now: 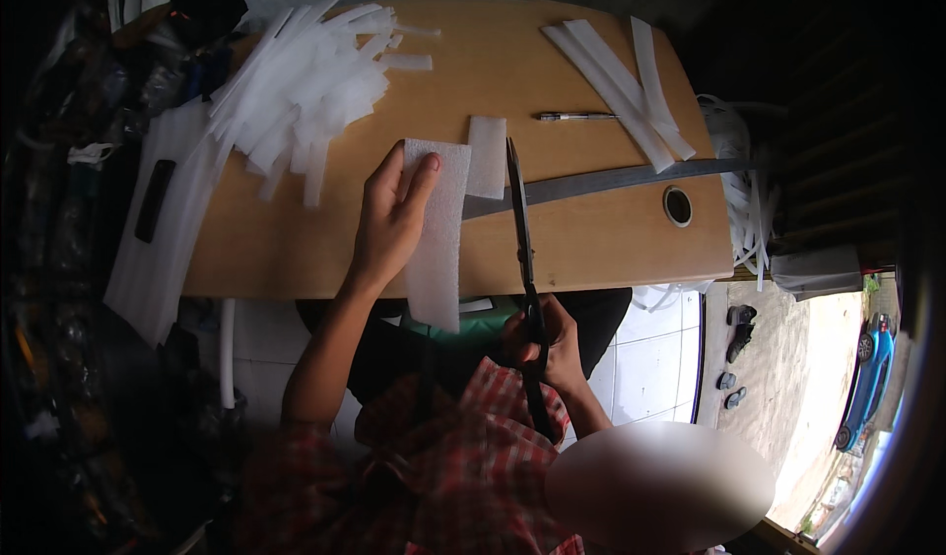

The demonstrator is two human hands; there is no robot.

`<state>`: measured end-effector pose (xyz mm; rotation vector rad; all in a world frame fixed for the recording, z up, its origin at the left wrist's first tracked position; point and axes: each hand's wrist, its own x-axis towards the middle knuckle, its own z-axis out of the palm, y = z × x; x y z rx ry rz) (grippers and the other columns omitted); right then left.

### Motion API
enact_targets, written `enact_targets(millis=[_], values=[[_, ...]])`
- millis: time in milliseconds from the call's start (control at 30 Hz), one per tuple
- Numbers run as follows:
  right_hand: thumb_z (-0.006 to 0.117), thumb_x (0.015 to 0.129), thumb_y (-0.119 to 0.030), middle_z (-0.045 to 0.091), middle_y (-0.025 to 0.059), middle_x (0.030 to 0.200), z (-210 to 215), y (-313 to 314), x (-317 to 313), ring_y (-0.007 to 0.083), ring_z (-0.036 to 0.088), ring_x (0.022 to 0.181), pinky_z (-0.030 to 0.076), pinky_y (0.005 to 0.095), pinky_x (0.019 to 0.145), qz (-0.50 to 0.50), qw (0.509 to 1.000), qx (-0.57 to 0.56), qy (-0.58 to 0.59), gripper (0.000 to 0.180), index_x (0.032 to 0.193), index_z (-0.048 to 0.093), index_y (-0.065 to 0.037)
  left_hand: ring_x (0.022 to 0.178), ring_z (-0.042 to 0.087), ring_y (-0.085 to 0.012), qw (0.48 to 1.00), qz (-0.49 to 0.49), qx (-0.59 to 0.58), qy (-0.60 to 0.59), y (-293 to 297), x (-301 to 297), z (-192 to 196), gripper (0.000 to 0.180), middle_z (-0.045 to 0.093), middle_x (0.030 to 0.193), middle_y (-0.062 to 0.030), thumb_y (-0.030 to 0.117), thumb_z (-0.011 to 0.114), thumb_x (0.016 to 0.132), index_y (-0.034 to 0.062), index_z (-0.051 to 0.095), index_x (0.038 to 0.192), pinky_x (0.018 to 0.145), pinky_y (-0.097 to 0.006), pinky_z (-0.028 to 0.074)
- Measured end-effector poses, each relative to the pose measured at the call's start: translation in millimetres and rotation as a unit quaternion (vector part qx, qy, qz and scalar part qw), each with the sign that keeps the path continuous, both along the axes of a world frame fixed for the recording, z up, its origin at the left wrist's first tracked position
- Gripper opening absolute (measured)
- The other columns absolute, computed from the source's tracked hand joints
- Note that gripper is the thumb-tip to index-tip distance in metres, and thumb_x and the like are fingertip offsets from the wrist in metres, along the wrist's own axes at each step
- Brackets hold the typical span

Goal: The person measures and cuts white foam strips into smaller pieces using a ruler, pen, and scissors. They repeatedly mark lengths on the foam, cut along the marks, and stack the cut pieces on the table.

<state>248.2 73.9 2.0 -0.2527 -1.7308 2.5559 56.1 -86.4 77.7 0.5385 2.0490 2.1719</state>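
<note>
The left hand [389,222] pressed a light, floppy foam strip [437,235] flat; the right hand [544,343] gripped scissors [522,250] by the handles.

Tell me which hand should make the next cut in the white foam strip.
Right, probably. The right hand already grips the scissors, blades pointing up beside the foam strip. The left hand is occupied pressing that strip flat on the wooden table.

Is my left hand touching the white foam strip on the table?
Touching. The head view shows the left hand lying flat on the white foam strip, its fingers overlapping the strip's upper left edge.
</note>
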Motion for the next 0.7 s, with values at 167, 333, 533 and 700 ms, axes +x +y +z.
enact_targets(millis=[167, 333, 533, 700], values=[[0.084, 0.072, -0.008, 0.055, -0.0003, 0.079, 30.2, -16.4, -37.0, 0.0082, 0.052, 0.071, 0.044, 0.0250, 0.067, -0.054, 0.994, 0.091, -0.019, 0.039, 0.093, 0.050, -0.005, 0.077, 0.051, -0.0074, 0.992, 0.091, 0.014, 0.083, 26.5, 29.7, 2.3, 0.017, 0.059, 0.084, -0.0045, 0.016, 0.052, 0.101, -0.0015, 0.052, 0.100, 0.071, -0.025, 0.044], [0.081, 0.072, -0.004, 0.054, -0.0013, 0.079, 36.9, -18.4, -55.6, 0.0069, 0.050, 0.071, 0.043, 0.0233, 0.067, -0.092, 0.989, 0.117, -0.022, 0.037, 0.092, 0.050, -0.006, 0.076, 0.056, -0.0123, 0.998, 0.038, -0.025, 0.032, 23.0, 46.4, -29.3, 0.020, 0.060, 0.084, -0.0089, 0.016, 0.053, 0.100, -0.0029, 0.053, 0.105, 0.071, -0.029, 0.046], [0.081, 0.075, -0.043, 0.058, 0.0036, 0.079, 24.5, -7.6, -54.5, 0.0093, 0.054, 0.069, 0.044, 0.0240, 0.062, -0.058, 0.993, 0.102, 0.009, 0.054, 0.095, 0.048, -0.005, 0.081, 0.055, -0.0138, 0.993, 0.114, -0.018, -0.006, 6.9, 42.4, -32.3, 0.027, 0.060, 0.092, -0.0104, 0.016, 0.051, 0.100, -0.0059, 0.051, 0.115, 0.075, -0.029, 0.046], [0.066, 0.073, -0.074, 0.062, 0.0080, 0.082, -5.6, -1.8, -11.5, 0.0115, 0.057, 0.063, 0.046, 0.0261, 0.057, 0.096, 0.989, 0.108, 0.033, 0.081, 0.102, 0.047, -0.001, 0.084, 0.050, -0.0109, 0.979, 0.169, 0.090, 0.073, 6.8, -2.8, 0.8, 0.027, 0.057, 0.097, -0.0091, 0.014, 0.049, 0.101, -0.0039, 0.046, 0.121, 0.077, -0.028, 0.042]])
